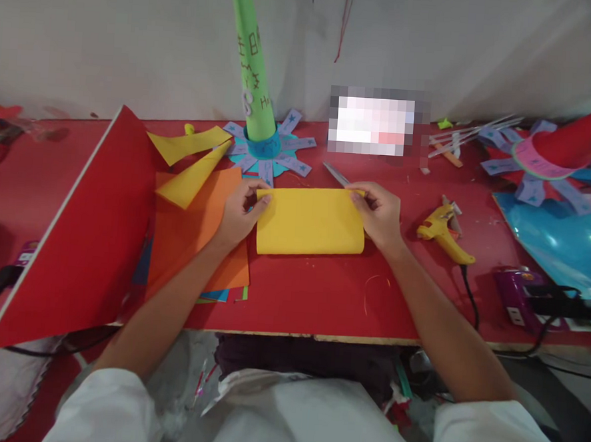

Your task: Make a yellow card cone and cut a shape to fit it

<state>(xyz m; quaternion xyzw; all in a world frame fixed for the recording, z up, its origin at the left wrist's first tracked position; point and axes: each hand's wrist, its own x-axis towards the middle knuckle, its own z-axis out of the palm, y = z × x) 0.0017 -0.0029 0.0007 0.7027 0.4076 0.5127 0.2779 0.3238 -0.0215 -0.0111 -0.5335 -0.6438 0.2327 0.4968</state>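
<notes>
A sheet of yellow paper (310, 223), bent over with a rounded fold toward me, is stretched between my two hands above the red table. My left hand (243, 208) pinches its upper left corner between thumb and fingers. At the upper right corner, my right hand (377, 212) pinches it the same way. Just behind the right hand lie scissors (335, 174), partly hidden by the fingers. Orange paper (199, 228) lies beneath my left hand and forearm, with yellow paper cutouts (190, 178) on its far edge.
A green paper tower (257, 65) on a blue base with purple strips stands at the back. To the right are a yellow glue gun (445, 233), a purple power strip (528, 295) and a red paper tower (580, 146). A red board (84, 235) leans upright at left.
</notes>
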